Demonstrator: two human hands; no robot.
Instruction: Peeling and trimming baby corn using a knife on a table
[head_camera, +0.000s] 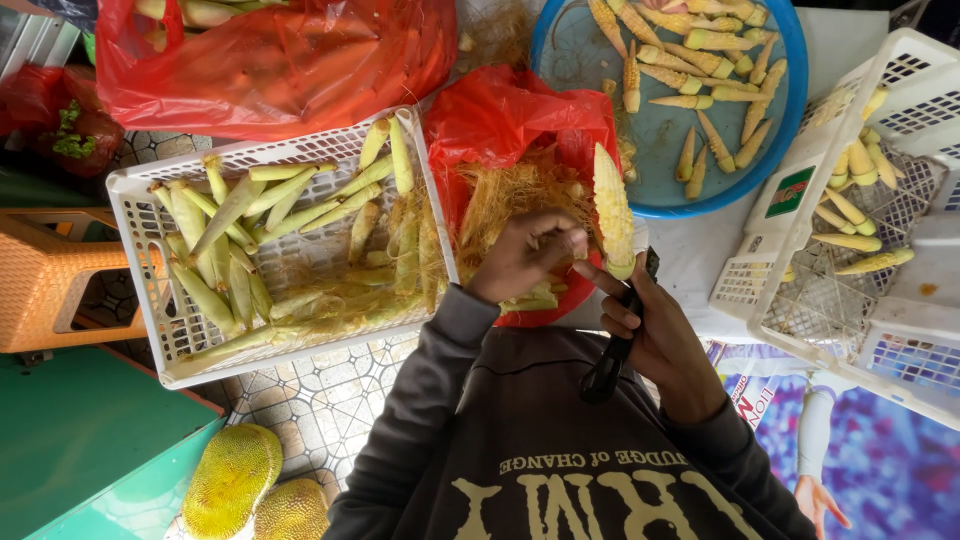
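A pale yellow peeled baby corn stands upright above a red plastic bag filled with husks and silk. My left hand pinches the corn near its base, fingers closed, with silk strands just behind it. Just to the right, my right hand grips a black-handled knife, and its forefinger reaches up under the corn's base. The knife's blade is hidden behind the hands.
To the left, a white slatted basket holds several unhusked corns. A blue round tray and a white basket at right hold peeled ones. Another red bag, an orange stool and two jackfruits lie around.
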